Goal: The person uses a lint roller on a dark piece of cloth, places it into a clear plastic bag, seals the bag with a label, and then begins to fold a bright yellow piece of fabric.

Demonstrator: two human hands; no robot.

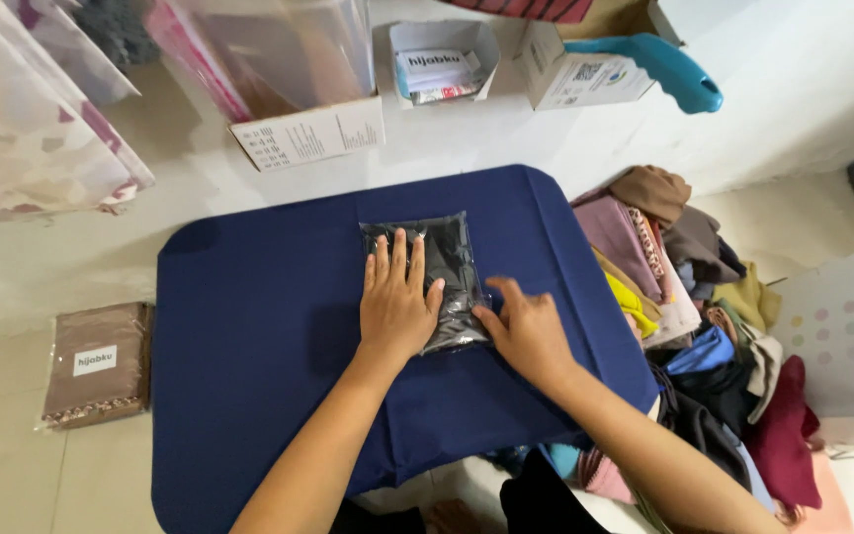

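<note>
A clear plastic bag holding dark folded cloth (444, 259) lies flat in the middle of a navy blue board (259, 326). My left hand (397, 302) presses flat on the bag's lower left part, fingers spread. To its right, my right hand (526, 331) touches the bag's lower right edge with thumb and fingers curled at the corner. Most of the bag's lower half is hidden under my hands.
A heap of folded cloths in many colours (704, 336) lies right of the board. A packed brown cloth with a white label (96, 364) lies on the floor at left. Cardboard boxes (308, 133), a small white box (442, 61) and a blue handle (659, 64) stand behind.
</note>
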